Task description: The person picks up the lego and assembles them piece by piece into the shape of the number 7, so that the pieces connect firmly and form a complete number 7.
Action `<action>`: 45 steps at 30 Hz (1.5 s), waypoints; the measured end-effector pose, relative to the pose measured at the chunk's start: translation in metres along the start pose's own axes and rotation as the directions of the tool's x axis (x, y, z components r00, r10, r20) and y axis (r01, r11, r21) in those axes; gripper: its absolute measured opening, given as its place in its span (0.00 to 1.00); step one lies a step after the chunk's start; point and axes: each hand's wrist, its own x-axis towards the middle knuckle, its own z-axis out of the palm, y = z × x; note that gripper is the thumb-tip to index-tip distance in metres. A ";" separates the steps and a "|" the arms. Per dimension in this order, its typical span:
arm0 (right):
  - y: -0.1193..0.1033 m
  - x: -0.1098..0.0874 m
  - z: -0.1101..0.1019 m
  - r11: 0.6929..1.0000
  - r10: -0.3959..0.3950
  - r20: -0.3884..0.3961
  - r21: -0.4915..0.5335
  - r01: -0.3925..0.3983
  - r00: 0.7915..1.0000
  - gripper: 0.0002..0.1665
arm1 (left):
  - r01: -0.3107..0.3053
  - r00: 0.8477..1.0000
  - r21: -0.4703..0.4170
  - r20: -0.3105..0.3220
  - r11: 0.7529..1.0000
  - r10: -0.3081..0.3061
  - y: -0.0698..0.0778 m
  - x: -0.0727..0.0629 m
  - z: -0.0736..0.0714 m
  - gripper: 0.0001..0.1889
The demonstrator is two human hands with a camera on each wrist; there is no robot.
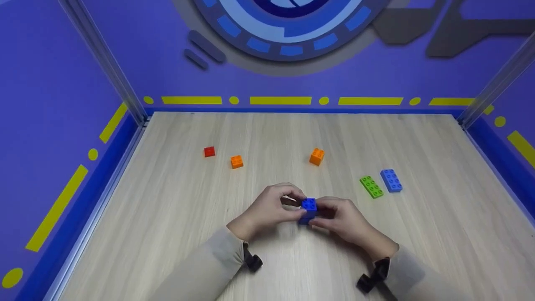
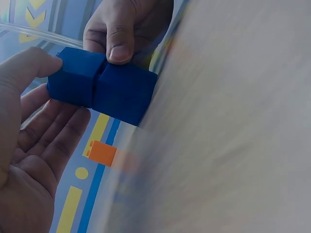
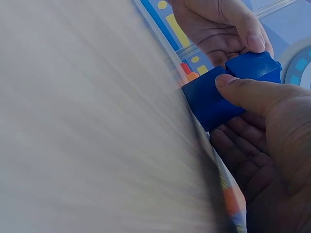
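Note:
Two dark blue toy building bricks stand one on top of the other in front of me in the head view. My left hand point(image 1: 276, 205) pinches the upper blue brick point(image 1: 309, 205) between thumb and fingers from the left. From the right, my right hand point(image 1: 347, 220) grips the lower blue brick point(image 3: 204, 99), its thumb across the side. A thin, slightly uneven seam shows between the lower brick point(image 2: 124, 92) and upper brick point(image 2: 75, 77) in the left wrist view. The lower brick's underside is at or close to the tabletop; contact is hard to tell.
On the wooden table point(image 1: 267, 133), a red brick point(image 1: 209, 151) and an orange brick point(image 1: 237, 162) lie far left. Another orange brick point(image 1: 317, 156) sits behind the hands. A green brick point(image 1: 371, 187) and a lighter blue brick point(image 1: 391, 180) lie right. Purple walls surround the back and sides.

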 end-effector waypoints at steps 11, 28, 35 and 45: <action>-0.002 0.000 0.001 0.999 0.011 -0.001 -0.048 -0.011 1.000 0.23 | -0.007 1.000 0.029 0.000 1.000 0.007 0.003 -0.002 0.002 0.14; -0.002 -0.001 0.000 0.998 0.011 0.012 -0.061 -0.010 1.000 0.22 | 0.072 0.997 -0.017 -0.009 0.997 -0.072 0.001 0.000 0.003 0.15; -0.002 0.000 0.001 0.998 0.013 0.013 -0.069 -0.012 1.000 0.20 | 0.101 0.995 -0.055 -0.006 0.993 -0.102 0.001 -0.001 0.004 0.17; -0.005 -0.002 0.001 0.997 0.012 -0.004 -0.073 -0.012 1.000 0.20 | 0.088 0.996 -0.055 0.002 0.995 -0.088 -0.002 0.000 0.003 0.16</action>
